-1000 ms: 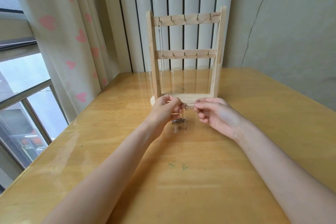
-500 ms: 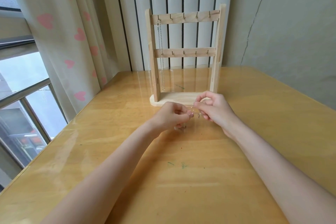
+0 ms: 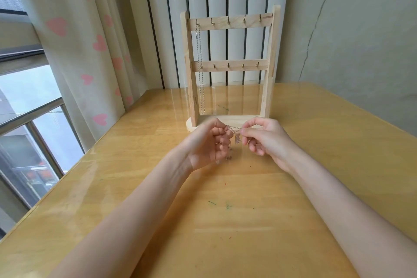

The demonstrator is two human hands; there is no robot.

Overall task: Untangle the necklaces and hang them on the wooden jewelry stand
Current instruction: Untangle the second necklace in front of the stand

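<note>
No writing or brand mark can be read anywhere. At the far left a window sits beside a pale curtain printed with pink hearts. The wooden table carries a few small green pen marks near its middle. The left hand hovers just above the tabletop, fingers curled, pinching one end of a tangled necklace chain between thumb and fingertips; a clump of chain dangles below it toward the table. The right hand faces it, close by, thumb and forefinger pinching the other end, so a short run of chain stretches between the two hands. Just behind them stands the wooden jewelry stand, upright on its base, with two crossbars of small hooks. One silver necklace hangs from the leftmost top hook, reaching nearly to the base. Behind the stand are white vertical panels, and to the right a cracked wall.
</note>
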